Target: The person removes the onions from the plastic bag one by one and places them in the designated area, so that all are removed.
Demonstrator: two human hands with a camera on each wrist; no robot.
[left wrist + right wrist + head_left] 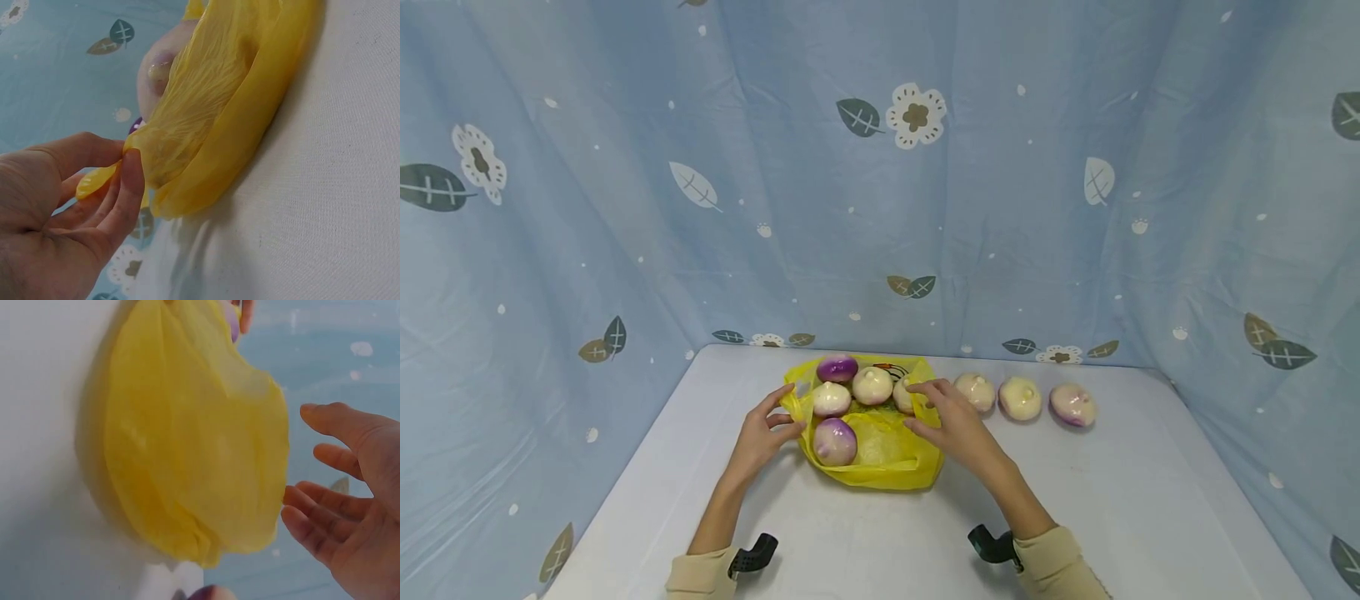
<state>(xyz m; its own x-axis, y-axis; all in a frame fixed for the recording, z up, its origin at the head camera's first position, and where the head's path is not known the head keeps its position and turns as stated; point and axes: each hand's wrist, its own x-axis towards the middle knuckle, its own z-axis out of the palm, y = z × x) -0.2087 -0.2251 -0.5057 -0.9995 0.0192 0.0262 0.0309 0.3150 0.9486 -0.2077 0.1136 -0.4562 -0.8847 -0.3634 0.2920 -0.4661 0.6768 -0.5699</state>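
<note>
A yellow plastic bag (pixel 887 475) lies with its mouth spread on the white table, holding several purple-and-white turnips (pixel 835 442). My left hand (pixel 760 437) pinches the bag's left rim between thumb and fingertip, as the left wrist view shows up close, where a loose yellow flap (pixel 94 181) hangs behind the fingers. At the bag's right side is my right hand (pixel 955 425), its fingers spread and relaxed. In the right wrist view, the lower fingertips (pixel 290 497) of that hand are right at the bag's edge. One turnip (pixel 902 396) is partly hidden by the right side of the bag.
Three more turnips stand in a row right of the bag: one (pixel 975 392) near my right hand, one (pixel 1020 399) in the middle, one (pixel 1072 405) at the end. A blue patterned curtain (pixel 1000 208) surrounds the table (pixel 865 550) at the back and sides.
</note>
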